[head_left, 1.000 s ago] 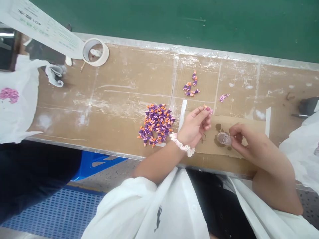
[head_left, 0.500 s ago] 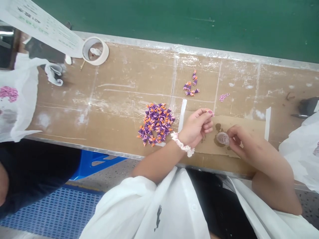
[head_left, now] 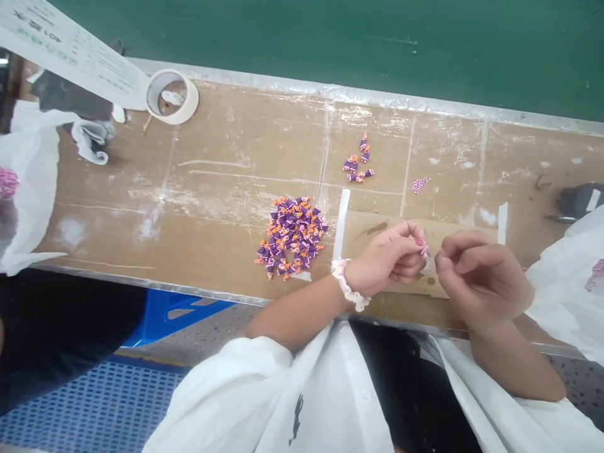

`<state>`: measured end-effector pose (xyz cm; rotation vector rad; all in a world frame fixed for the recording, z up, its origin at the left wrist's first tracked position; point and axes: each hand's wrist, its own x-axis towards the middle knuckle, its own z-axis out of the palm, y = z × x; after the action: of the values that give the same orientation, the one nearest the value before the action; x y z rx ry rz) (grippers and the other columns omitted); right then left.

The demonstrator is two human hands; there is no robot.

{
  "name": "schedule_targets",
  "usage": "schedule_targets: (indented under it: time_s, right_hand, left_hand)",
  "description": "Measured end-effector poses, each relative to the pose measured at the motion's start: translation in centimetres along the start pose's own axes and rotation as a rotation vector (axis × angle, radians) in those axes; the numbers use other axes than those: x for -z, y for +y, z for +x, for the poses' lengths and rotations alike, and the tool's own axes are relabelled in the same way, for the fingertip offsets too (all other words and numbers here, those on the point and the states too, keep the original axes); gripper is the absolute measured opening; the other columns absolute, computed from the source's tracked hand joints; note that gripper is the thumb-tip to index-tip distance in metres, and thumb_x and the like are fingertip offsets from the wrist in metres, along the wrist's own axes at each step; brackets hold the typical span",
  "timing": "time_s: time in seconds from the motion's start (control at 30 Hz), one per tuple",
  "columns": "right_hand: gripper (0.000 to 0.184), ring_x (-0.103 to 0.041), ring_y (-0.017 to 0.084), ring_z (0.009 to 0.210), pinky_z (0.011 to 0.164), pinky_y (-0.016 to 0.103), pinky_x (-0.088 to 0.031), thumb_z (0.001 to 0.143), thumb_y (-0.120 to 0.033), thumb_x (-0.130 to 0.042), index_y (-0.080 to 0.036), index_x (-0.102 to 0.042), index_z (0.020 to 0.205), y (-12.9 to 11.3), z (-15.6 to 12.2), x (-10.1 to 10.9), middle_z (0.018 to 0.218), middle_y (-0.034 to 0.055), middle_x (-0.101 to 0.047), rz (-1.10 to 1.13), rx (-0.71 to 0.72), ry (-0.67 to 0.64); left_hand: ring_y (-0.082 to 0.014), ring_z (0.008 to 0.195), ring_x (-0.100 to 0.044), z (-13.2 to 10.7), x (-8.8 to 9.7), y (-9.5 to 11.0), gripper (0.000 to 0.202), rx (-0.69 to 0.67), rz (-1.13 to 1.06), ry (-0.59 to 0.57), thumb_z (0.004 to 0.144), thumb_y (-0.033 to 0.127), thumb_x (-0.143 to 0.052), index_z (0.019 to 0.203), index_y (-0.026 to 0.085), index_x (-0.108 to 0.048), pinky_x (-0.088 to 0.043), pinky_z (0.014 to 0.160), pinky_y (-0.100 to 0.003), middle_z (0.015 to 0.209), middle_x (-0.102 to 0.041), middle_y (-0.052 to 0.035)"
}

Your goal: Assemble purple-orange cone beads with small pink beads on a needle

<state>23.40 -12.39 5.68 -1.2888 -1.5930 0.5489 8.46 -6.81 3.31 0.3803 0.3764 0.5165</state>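
My left hand (head_left: 389, 261), with a white scrunchie on its wrist, is closed in a pinch on a small purple and orange piece at its fingertips. My right hand (head_left: 476, 274) is closed too, its thumb and forefinger pinched close to the left fingertips; what it holds is too small to make out. Both hands meet over a cardboard sheet (head_left: 363, 229) taped on the bench. A small clear round cap (head_left: 428, 265) shows between the two hands. A pile of purple and orange pieces (head_left: 291, 236) lies just left of my left wrist.
A few more purple and orange pieces (head_left: 357, 160) and a small pink cluster (head_left: 419, 184) lie farther back. A tape roll (head_left: 172, 95), a paper sheet (head_left: 70, 47) and white plastic bags (head_left: 23, 189) are at the left; another bag (head_left: 570, 283) is at the right. A green belt (head_left: 330, 38) runs behind.
My left hand has come down and to the right with its small piece. My right hand has lifted from the clear cap, and the fingertips of both hands now meet.
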Motion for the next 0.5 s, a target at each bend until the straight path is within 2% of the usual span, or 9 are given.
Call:
schedule_targets:
  time_s: [0.13, 0.4, 0.5]
  right_hand:
    - [0.028, -0.057, 0.014, 0.066, 0.052, 0.029, -0.044, 0.08, -0.001, -0.061, -0.024, -0.047, 0.078, -0.22, 0.13, -0.02, 0.077, -0.0011, -0.058, 0.012, 0.017, -0.063]
    - [0.028, -0.058, 0.014, 0.067, 0.053, 0.027, -0.046, 0.08, 0.0, -0.061, -0.024, -0.047, 0.077, -0.45, 0.13, 0.09, 0.078, -0.0008, -0.059, -0.008, 0.024, -0.081]
    - [0.027, -0.058, 0.015, 0.067, 0.052, 0.027, -0.046, 0.08, -0.001, -0.062, -0.024, -0.048, 0.077, -0.72, 0.18, 0.24, 0.078, 0.0, -0.06, -0.037, 0.037, -0.107]
  left_hand:
    - [-0.0033, 0.04, -0.015, 0.04, -0.08, -0.36, 0.029, 0.025, 0.017, -0.024, 0.082, 0.035, -0.065, 0.082, 0.022, -0.04, -0.018, 0.041, -0.014, 0.047, -0.027, 0.0138]
    - [-0.0032, 0.041, -0.015, 0.01, 0.13, -0.63, 0.024, 0.012, 0.042, -0.054, 0.086, 0.032, -0.06, 0.082, 0.022, -0.039, -0.017, 0.042, -0.014, 0.048, -0.026, 0.0137]
    - [-0.0032, 0.041, -0.017, -0.06, 0.09, -0.77, 0.027, -0.003, 0.058, -0.054, 0.085, 0.034, -0.063, 0.082, 0.022, -0.038, -0.017, 0.043, -0.015, 0.048, -0.027, 0.0136]
